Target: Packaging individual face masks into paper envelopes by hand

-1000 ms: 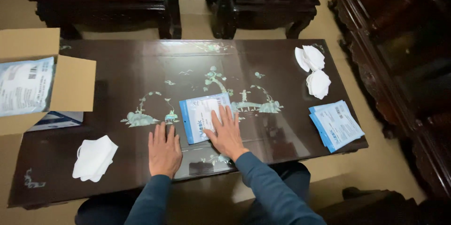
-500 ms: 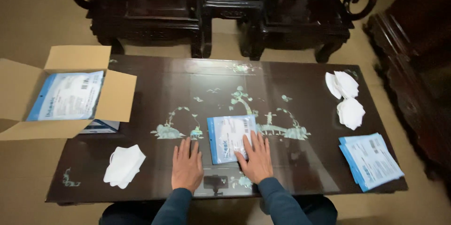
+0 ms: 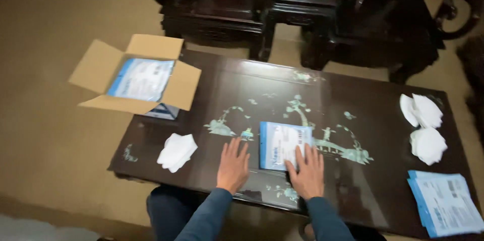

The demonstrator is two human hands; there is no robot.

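A flat blue-and-white packet (image 3: 280, 143) lies in the middle of a dark inlaid low table (image 3: 353, 95). My right hand (image 3: 306, 170) presses flat on the packet's near right corner, fingers spread. My left hand (image 3: 233, 164) lies flat on the tabletop just left of the packet, fingers apart, holding nothing. Both arms wear blue sleeves.
An open cardboard box (image 3: 136, 76) with packets inside sits at the table's left end. White masks (image 3: 176, 151) lie near the left front; more white masks (image 3: 425, 126) at the right. A stack of blue packets (image 3: 446, 202) is at the front right. Dark wooden chairs (image 3: 217, 4) stand behind.
The view has swung to the left and tilted; my hands stay flat on the table, the right one now lower on the packet's near corner.
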